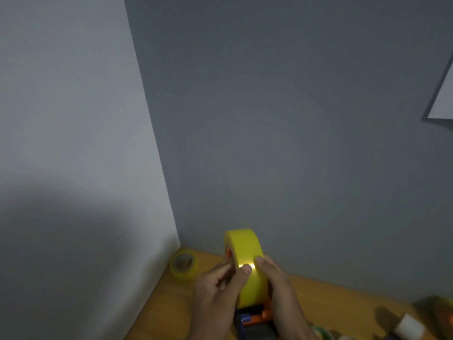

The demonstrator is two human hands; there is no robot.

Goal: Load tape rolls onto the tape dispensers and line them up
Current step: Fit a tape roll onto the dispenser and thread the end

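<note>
Head view shows both hands steadying a wide yellow tape roll [245, 263] seated on an orange plastic tape dispenser [255, 315] above the wooden worktop [318, 293]. Left hand [218, 293] pinches at the roll's face, probably seeking the tape end, while right hand [279, 288] curls around its far side.

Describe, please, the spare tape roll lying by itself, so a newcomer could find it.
Find the corner where the pale wall meets the wooden table. There lies a pale yellow translucent tape roll, untouched, unlike the bright yellow roll both hands hold.
</note>
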